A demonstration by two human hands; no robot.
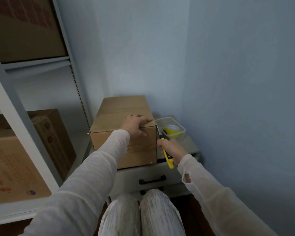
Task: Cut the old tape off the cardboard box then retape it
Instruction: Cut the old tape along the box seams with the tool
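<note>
While both hands are at the box, count: four cardboard boxes, two hands, one knife, one tape roll, one clear tub, two drawer handles.
Shelf rack (12, 103): pale metal, far left, holding three of the boxes.
Top-shelf box (24, 28): one, with a red print on its side.
Lower-shelf boxes: two, a large printed box (12, 167) in front and a taped box (53, 137) just beside it, further back.
Task box (119, 109): closed, on the left part of the cabinet top (189, 143), near the rack and close to the wall corner.
Old tape (134, 149): a glossy strip across the box's near face.
Left hand (136, 125): flat on the box's near right top corner, fingers spread on top, thumb down the near face; its sleeve crosses part of that face.
Utility knife (169, 159): yellow, blade up against the box's near right vertical edge.
Right hand (172, 149): fist closed round the knife's handle, just right of the box.
Clear tub (182, 129): on the cabinet top right of the box, partly behind the knife.
Tub contents: one yellow tape roll (172, 129); I cannot tell what else.
Drawer handles (152, 179): black, on the cabinet front, the lower one half hidden by the knees (140, 210).
</note>
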